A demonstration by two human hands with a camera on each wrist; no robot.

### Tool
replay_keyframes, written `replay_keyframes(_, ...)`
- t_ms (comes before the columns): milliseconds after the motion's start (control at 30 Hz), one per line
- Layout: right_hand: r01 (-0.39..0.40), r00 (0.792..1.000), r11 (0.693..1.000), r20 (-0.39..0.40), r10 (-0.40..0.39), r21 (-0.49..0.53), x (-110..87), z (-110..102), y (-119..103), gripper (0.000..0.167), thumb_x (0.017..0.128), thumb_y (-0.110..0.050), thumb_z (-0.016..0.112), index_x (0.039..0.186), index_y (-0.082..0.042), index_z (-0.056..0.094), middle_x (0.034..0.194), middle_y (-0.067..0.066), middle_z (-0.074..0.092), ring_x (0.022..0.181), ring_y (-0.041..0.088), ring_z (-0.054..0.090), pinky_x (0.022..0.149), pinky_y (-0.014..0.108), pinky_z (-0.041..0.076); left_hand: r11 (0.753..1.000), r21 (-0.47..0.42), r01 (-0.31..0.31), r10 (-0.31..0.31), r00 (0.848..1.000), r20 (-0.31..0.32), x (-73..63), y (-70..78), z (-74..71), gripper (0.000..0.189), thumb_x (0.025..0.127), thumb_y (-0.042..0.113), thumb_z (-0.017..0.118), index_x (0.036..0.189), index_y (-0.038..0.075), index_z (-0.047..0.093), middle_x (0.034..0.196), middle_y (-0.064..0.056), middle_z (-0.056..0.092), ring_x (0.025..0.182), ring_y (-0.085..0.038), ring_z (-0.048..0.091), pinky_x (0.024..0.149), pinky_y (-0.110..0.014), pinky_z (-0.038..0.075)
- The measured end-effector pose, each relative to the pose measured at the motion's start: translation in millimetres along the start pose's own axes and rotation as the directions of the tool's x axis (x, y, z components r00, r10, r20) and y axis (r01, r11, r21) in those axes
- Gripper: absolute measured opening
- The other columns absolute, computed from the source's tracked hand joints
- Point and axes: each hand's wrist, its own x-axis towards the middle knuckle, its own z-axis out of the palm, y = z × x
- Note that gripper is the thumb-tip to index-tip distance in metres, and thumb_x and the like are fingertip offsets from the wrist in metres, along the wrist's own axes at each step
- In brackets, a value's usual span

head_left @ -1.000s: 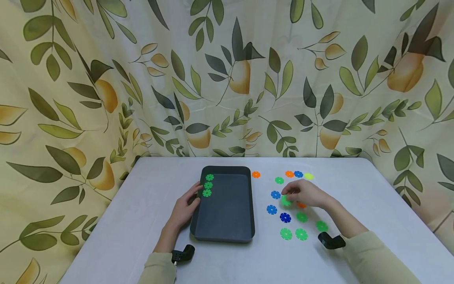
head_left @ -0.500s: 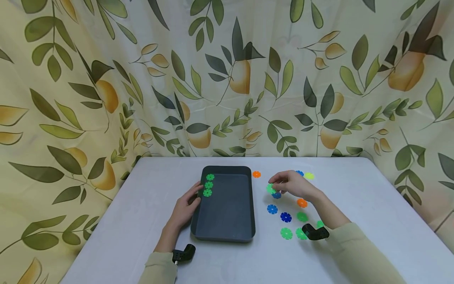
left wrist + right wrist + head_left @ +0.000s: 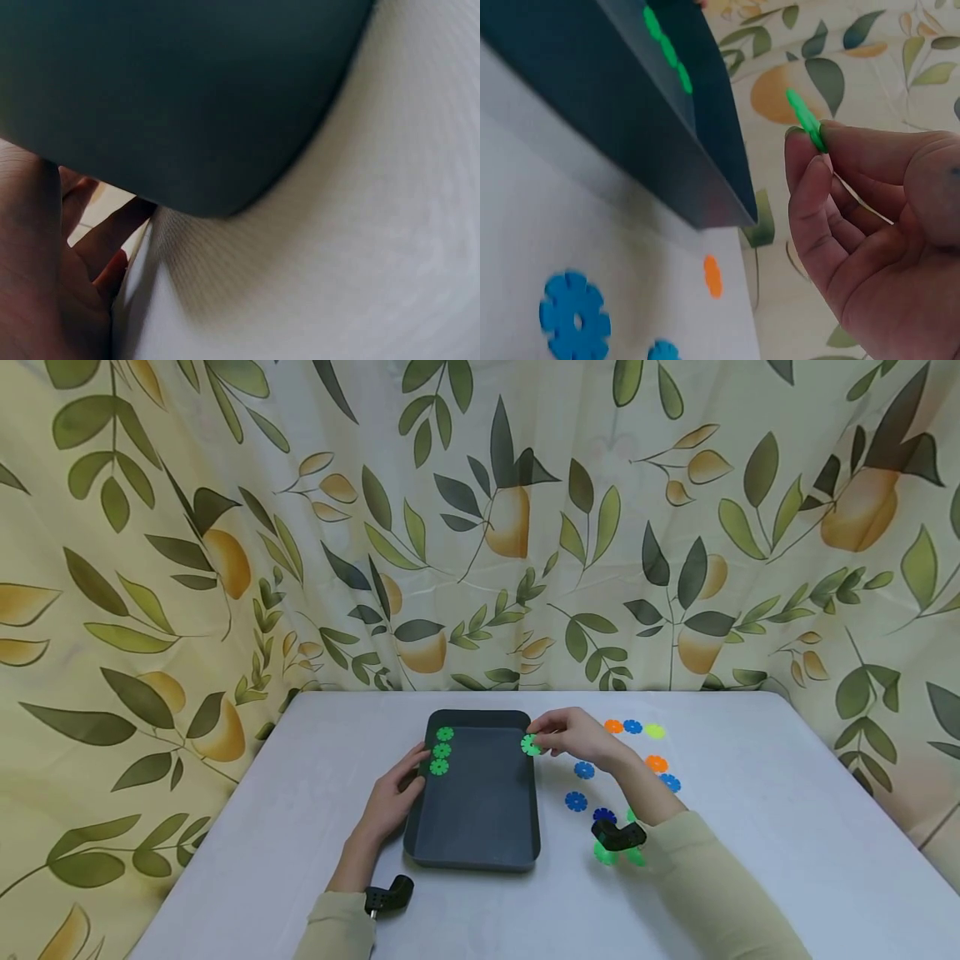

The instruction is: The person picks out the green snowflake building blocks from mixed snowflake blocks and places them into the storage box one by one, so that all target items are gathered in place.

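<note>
Three flower-shaped green discs (image 3: pixel 442 750) sit in a column inside the dark tray (image 3: pixel 480 810), around its 11 o'clock, going by the head view. Left hand (image 3: pixel 391 797) is just resting against the tray's 10 o'clock side, fingers pretty relaxed. Right hand (image 3: pixel 576 733) has a pinched green disc (image 3: pixel 529 745) at the 1 o'clock corner. Off toward 3 and 4 o'clock, blue discs (image 3: pixel 576 802), orange discs (image 3: pixel 657 764) and a yellow disc (image 3: pixel 655 732) lie loose on the white surface (image 3: pixel 247 827).

Left wrist cam: mostly tray wall, with slightly spread fingers at 8 o'clock.

Right wrist cam: thumb and forefinger grip that disc nearly edge-on, up in the air; a big blue one's at 7 o'clock.
</note>
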Motion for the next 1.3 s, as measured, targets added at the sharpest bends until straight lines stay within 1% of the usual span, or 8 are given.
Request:
replay_keyframes(133,0.016,1.000,1.000,0.001,-0.016,0.017,7.5,12,-8,0.021,0.096,-0.009,0.066,0.113,0.003,0.071,0.095,0.009,0.070,0.092,0.045,0.062,0.077,0.035,0.058,1.000,0.005,-0.004,0.004,1.000,-0.001,-1.1,0.9,-0.1,0.043,0.098,0.003,0.056,0.141,0.007,0.060,0.155,0.003,0.045,0.140,-0.019,0.044,0.112,-0.035,0.040)
replay_keyframes(167,0.022,1.000,1.000,0.004,-0.022,0.022,9.2,15,-10,0.022,0.096,-0.009,0.066,0.113,0.003,0.071,0.095,0.010,0.070,0.090,0.044,0.063,0.078,0.036,0.059,1.000,-0.001,-0.006,0.006,1.000,-0.003,-3.1,6.4,-0.5,0.042,0.098,0.001,0.055,0.140,0.004,0.060,0.155,0.000,0.045,0.140,-0.021,0.044,0.112,-0.037,0.040)
replay_keyframes(333,0.039,0.999,0.998,0.022,-0.040,0.049,20.3,31,-18,0.022,0.095,-0.008,0.067,0.113,0.005,0.071,0.092,0.010,0.070,0.082,0.035,0.064,0.079,0.039,0.059,1.000,-0.003,-0.013,0.013,1.000,-0.003,-3.1,6.0,-0.2,0.043,0.098,0.001,0.055,0.140,0.004,0.060,0.155,-0.002,0.045,0.140,-0.023,0.044,0.112,-0.038,0.039)
replay_keyframes(400,0.038,0.999,0.998,0.031,-0.040,0.052,25.7,39,-21,0.022,0.095,-0.008,0.067,0.112,0.005,0.071,0.092,0.009,0.071,0.082,0.031,0.065,0.078,0.036,0.060,1.000,0.002,-0.014,0.014,1.000,-0.002,-1.4,-0.2,-0.3,0.043,0.098,0.002,0.056,0.140,0.006,0.060,0.155,0.000,0.045,0.140,-0.023,0.044,0.112,-0.038,0.040)
replay_keyframes(533,0.026,0.998,0.997,0.048,-0.029,0.070,34.9,56,-23,0.021,0.094,-0.007,0.068,0.111,0.005,0.072,0.093,0.008,0.071,0.082,0.027,0.067,0.077,0.032,0.060,1.000,0.002,-0.021,0.021,1.000,-0.004,-1.9,0.5,-1.1,0.043,0.098,0.001,0.056,0.140,0.006,0.060,0.155,-0.001,0.045,0.139,-0.024,0.045,0.112,-0.039,0.040)
replay_keyframes(700,0.018,0.999,0.997,0.049,-0.022,0.069,44.9,74,-25,0.020,0.093,-0.005,0.068,0.109,0.007,0.072,0.090,0.008,0.071,0.074,0.018,0.065,0.073,0.030,0.060,0.999,-0.011,-0.033,0.033,0.999,-0.003,-1.7,0.5,-1.0,0.042,0.098,0.000,0.056,0.140,0.006,0.061,0.155,-0.004,0.045,0.139,-0.027,0.045,0.113,-0.043,0.039)
replay_keyframes(967,-0.039,0.996,0.996,0.083,0.032,0.079,58.5,105,-29,0.019,0.091,0.001,0.069,0.107,0.010,0.072,0.087,0.009,0.071,0.066,0.014,0.064,0.070,0.032,0.061,0.999,0.002,-0.048,0.048,0.999,0.007,0.3,-0.6,-3.1,0.043,0.098,0.001,0.056,0.140,0.007,0.060,0.155,-0.002,0.045,0.139,-0.025,0.045,0.112,-0.040,0.039)
replay_keyframes(1300,-0.103,0.988,0.992,0.123,0.094,0.068,66.5,132,-26,0.018,0.089,0.003,0.068,0.105,0.010,0.072,0.086,0.009,0.069,0.067,0.014,0.064,0.069,0.030,0.061,1.000,0.001,-0.017,0.017,1.000,0.020,-0.3,1.7,-4.7,0.042,0.099,0.004,0.057,0.140,0.010,0.061,0.155,0.001,0.045,0.134,-0.028,0.051,0.113,-0.043,0.039)
